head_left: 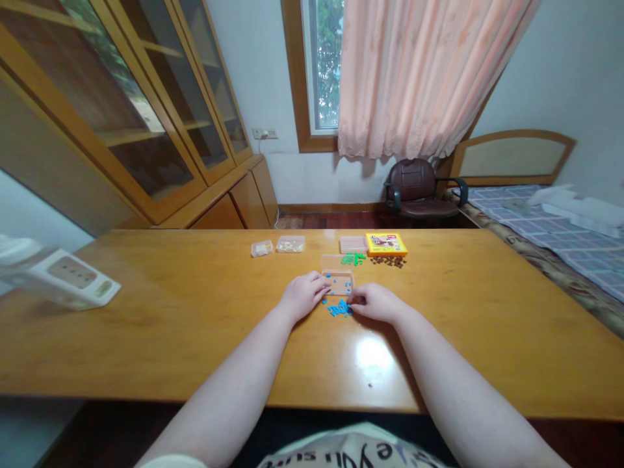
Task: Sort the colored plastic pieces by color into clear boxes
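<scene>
A small clear plastic box (345, 290) stands on the table with its lid tipped back and a few blue pieces inside. My left hand (305, 294) is at the box's left side, its fingers curled over that edge and holding it. In front of the box lies a loose pile of small blue pieces (337, 308). My right hand (376, 303) is at the pile's right side with thumb and fingers pinched together. Whatever is between those fingertips is too small to tell from the blue pieces beside them.
Behind the box lie green pieces (358, 259), brown pieces (390, 262), an open clear container (353, 245) and a yellow box (387, 244). Two clear boxes with pale pieces (290, 244) stand farther left. A white appliance (73, 276) is on the table's left.
</scene>
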`<state>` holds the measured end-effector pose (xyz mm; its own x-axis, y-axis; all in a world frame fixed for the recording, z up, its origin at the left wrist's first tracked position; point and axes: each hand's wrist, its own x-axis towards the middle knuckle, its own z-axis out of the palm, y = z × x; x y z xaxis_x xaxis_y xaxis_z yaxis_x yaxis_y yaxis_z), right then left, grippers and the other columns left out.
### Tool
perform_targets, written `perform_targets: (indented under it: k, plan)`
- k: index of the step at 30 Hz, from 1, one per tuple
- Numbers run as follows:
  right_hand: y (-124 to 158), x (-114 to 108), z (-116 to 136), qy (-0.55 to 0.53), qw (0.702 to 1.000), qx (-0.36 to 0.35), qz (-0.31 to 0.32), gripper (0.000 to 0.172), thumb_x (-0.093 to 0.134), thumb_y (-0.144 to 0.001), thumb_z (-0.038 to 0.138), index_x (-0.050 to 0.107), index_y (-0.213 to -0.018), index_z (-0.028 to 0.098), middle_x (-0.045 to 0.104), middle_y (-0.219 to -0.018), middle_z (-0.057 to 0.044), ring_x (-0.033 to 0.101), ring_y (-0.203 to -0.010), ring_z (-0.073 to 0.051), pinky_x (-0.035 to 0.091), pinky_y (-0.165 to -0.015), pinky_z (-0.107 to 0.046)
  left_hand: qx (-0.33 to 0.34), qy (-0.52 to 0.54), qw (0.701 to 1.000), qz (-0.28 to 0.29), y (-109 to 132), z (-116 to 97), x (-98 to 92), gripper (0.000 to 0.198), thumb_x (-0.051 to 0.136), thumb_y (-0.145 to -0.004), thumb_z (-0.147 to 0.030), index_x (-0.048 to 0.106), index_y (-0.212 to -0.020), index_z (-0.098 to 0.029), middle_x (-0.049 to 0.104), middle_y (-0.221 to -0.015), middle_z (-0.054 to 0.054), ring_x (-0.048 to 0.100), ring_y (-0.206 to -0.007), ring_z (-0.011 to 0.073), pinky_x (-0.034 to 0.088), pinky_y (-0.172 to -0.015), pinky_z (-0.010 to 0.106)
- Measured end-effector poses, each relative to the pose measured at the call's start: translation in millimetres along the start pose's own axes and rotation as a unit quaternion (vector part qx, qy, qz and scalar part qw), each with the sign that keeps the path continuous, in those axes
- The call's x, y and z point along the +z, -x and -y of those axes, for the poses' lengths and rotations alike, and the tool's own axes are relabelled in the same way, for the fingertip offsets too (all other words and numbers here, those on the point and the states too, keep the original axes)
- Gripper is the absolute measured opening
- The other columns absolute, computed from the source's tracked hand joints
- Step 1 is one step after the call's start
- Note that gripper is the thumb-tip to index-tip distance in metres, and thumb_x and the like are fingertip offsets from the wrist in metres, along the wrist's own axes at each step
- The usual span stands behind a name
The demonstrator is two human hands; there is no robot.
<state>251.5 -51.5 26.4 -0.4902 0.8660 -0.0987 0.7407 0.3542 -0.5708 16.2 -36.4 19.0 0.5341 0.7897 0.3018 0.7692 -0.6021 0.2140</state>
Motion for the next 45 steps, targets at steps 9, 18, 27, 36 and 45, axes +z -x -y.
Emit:
perform_targets:
  k: [9, 18, 27, 36, 45]
  plan:
    - [-1.2, -1.0, -0.2, 0.01, 1.0, -0.01, -0.001, 0.018, 0.056, -0.079, 0.024, 0.074, -0.084, 0.022, 0.07, -0.074, -0.001, 0.058, -0.064, -0.013, 0.038, -0.059, -0.022, -0.026, 0.019, 0.994, 0.1, 7.7, 4.9, -11.2, 0.018, 0.059, -0.083, -0.039, 0.067, -0.082, -0.023, 0.063, -0.088, 0.001, 0.059, -0.078, 0.0141, 0.043, -0.069, 0.024]
    - [-1.7, 2.4, -1.6, -0.001, 1.0, -0.012, -0.025, 0.013, 0.057, -0.077, 0.021, 0.071, -0.077, 0.02, 0.066, -0.067, 0.0, 0.054, -0.058, -0.011, 0.035, -0.055, -0.021, -0.045, 0.009, 0.991, 0.124, 5.6, -0.4, -9.1, 0.015, 0.059, -0.083, -0.036, 0.067, -0.08, -0.023, 0.064, -0.087, 0.001, 0.059, -0.076, 0.0157, 0.042, -0.067, 0.025]
    - [-8.2, 4.5, -5.2, -0.055, 0.977, 0.013, -0.206, 0.025, 0.053, -0.084, 0.027, 0.072, -0.098, 0.018, 0.069, -0.075, -0.005, 0.057, -0.064, -0.014, 0.042, -0.063, -0.025, -0.031, 0.018, 0.992, 0.123, 6.0, 2.3, -6.7, 0.013, 0.057, -0.083, -0.032, 0.065, -0.082, -0.022, 0.064, -0.086, 0.002, 0.059, -0.077, 0.0155, 0.043, -0.069, 0.025]
    - [-7.1, 4.0, -9.5, -0.042, 0.977, 0.019, -0.208, 0.026, 0.05, -0.086, 0.03, 0.072, -0.095, 0.02, 0.071, -0.083, -0.006, 0.06, -0.071, -0.017, 0.043, -0.066, -0.026, -0.003, 0.084, 0.994, 0.073, 5.7, 7.7, -10.7, 0.013, 0.057, -0.083, -0.031, 0.066, -0.084, -0.021, 0.063, -0.086, 0.001, 0.058, -0.077, 0.0131, 0.044, -0.071, 0.024]
    - [-1.7, 3.6, 3.2, -0.012, 0.998, -0.019, -0.052, 0.025, 0.053, -0.082, 0.024, 0.072, -0.098, 0.022, 0.072, -0.081, -0.003, 0.061, -0.069, -0.014, 0.042, -0.065, -0.023, -0.032, 0.073, 0.997, 0.001, -3.5, 1.2, -4.6, 0.022, 0.05, -0.089, -0.03, 0.066, -0.1, -0.022, 0.063, -0.098, 0.004, 0.058, -0.088, 0.0152, 0.045, -0.08, 0.027]
